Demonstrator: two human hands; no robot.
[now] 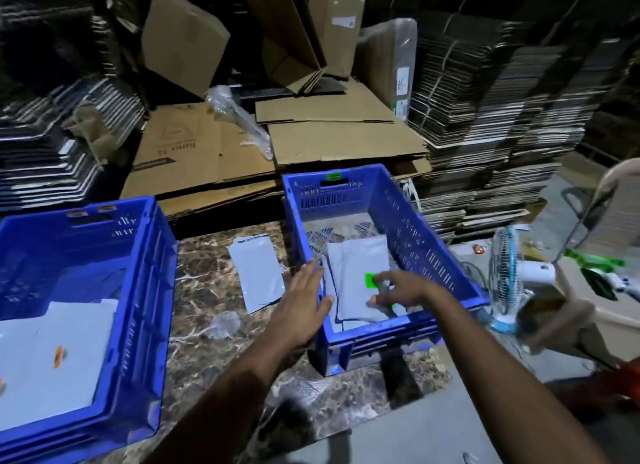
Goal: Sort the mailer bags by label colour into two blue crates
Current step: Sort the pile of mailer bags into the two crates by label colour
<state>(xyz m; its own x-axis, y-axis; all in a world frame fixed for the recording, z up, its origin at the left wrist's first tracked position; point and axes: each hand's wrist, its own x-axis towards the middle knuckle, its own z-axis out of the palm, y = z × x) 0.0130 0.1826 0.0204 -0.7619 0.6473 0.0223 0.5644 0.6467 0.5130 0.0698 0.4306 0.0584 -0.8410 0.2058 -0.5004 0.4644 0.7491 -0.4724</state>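
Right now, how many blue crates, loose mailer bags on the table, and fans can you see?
Blue crates: 2, left blue crate and right blue crate
Mailer bag on the table: 1
Fan: 1
Total: 4

We reach both bare forearms forward. Our left hand (304, 299) is flat, palm down, fingers straight and together, thumb out to the right. Just right of it, our right hand (398, 290) hangs with fingers loosely curled, pointing left.
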